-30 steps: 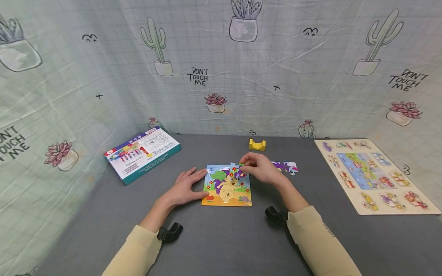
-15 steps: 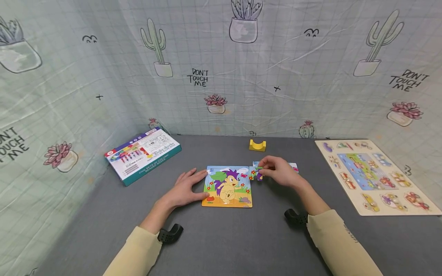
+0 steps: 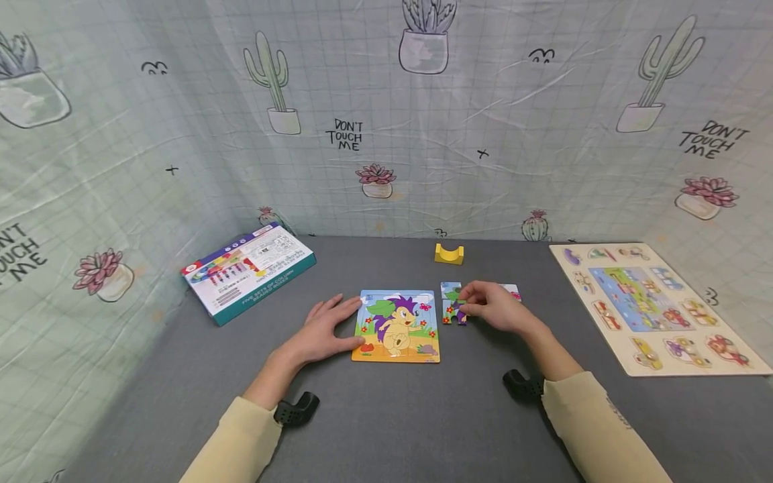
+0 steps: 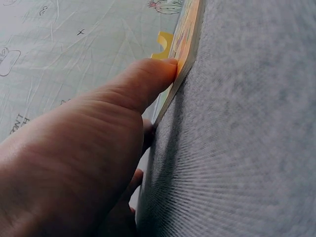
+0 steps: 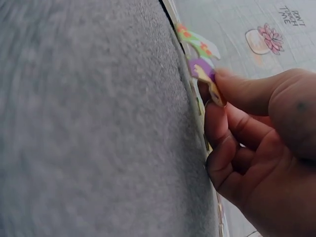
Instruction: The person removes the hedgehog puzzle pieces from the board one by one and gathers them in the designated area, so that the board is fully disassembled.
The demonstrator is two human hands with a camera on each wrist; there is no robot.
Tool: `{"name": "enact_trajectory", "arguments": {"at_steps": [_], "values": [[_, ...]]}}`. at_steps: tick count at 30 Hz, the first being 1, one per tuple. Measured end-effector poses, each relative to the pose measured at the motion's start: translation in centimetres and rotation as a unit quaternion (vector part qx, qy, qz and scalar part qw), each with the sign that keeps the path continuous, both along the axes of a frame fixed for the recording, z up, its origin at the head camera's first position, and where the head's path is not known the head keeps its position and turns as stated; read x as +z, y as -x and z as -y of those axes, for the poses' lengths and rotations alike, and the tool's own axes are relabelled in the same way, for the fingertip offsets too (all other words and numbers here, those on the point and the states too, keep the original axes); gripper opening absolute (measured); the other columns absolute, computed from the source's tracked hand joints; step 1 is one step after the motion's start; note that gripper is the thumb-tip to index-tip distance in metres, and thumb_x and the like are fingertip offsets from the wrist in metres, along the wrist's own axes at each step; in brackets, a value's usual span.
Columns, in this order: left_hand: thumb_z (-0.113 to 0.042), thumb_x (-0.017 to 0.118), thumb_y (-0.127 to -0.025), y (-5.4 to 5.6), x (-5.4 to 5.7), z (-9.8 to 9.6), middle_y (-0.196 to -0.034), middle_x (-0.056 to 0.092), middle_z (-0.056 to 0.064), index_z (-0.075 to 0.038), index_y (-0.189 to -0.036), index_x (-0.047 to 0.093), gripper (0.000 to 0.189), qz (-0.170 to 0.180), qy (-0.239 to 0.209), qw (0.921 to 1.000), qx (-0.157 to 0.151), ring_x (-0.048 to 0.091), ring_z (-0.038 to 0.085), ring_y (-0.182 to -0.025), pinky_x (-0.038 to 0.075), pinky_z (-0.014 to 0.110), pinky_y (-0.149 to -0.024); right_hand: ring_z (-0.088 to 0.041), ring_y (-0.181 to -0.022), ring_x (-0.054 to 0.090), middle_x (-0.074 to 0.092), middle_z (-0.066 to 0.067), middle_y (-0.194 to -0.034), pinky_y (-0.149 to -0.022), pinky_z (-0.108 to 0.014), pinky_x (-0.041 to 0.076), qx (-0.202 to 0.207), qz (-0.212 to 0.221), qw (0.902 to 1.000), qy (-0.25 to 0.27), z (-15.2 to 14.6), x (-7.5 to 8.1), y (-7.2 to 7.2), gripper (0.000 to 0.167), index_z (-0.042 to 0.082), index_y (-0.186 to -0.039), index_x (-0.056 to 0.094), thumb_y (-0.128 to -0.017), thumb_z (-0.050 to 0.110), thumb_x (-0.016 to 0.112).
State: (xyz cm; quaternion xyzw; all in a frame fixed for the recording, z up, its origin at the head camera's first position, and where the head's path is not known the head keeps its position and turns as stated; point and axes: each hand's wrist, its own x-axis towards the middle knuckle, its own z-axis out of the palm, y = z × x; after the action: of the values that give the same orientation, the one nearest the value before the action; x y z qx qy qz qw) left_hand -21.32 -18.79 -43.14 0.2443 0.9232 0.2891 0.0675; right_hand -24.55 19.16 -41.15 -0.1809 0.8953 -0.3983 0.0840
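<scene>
A hedgehog jigsaw puzzle (image 3: 398, 329) lies flat on the grey table in the head view. My left hand (image 3: 323, 333) rests along its left side, and in the left wrist view the thumb (image 4: 148, 81) presses on the edge of the puzzle board (image 4: 186, 47). To the right of the board, my right hand (image 3: 498, 308) pinches a green and purple puzzle piece (image 3: 449, 312) between thumb and fingers. In the right wrist view this piece (image 5: 201, 69) is tilted. Just behind it sits another puzzle piece (image 3: 449, 288). A pinkish-white piece (image 3: 512, 290) is partly hidden behind the right hand.
A yellow cradle-shaped block (image 3: 449, 254) stands behind the puzzle pieces. At the back left lies a boxed toy set (image 3: 253, 272). A wooden picture board (image 3: 658, 308) lies on the right. A printed curtain (image 3: 386, 121) hangs at the table's back edge.
My right hand has moved right, from the puzzle's upper right corner to beside the board, with the piece pinched in it. The left hand has stayed in place.
</scene>
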Motion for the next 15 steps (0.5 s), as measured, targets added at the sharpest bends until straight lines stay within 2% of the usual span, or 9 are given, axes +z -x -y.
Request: {"name": "enact_trajectory", "arguments": {"at_steps": [9,15], "values": [[-0.043,0.072,-0.091,-0.10,0.07,0.00,-0.158,0.039,0.010,-0.008,-0.155,0.042,0.079,-0.009,0.004,0.9999,-0.004,0.017,0.039,-0.150,0.005,0.062,-0.117,-0.020,-0.083,0.056,0.064,-0.003,-0.091,-0.075,-0.037,0.047,-0.003,-0.034,0.9993,-0.019,0.24,-0.45,0.09,0.011,0.002,-0.104,0.067,-0.095,0.008,0.070],[-0.045,0.072,-0.091,0.01,-0.17,0.07,-0.158,0.040,0.010,-0.009,-0.155,0.041,0.079,-0.015,0.011,0.9998,-0.002,0.018,0.038,-0.150,0.006,0.061,-0.117,-0.020,-0.083,0.058,0.065,-0.006,-0.097,-0.075,-0.037,0.048,0.005,-0.046,0.9984,-0.033,0.11,-0.49,0.04,0.022,0.001,-0.107,0.068,-0.089,0.010,0.077]]}}
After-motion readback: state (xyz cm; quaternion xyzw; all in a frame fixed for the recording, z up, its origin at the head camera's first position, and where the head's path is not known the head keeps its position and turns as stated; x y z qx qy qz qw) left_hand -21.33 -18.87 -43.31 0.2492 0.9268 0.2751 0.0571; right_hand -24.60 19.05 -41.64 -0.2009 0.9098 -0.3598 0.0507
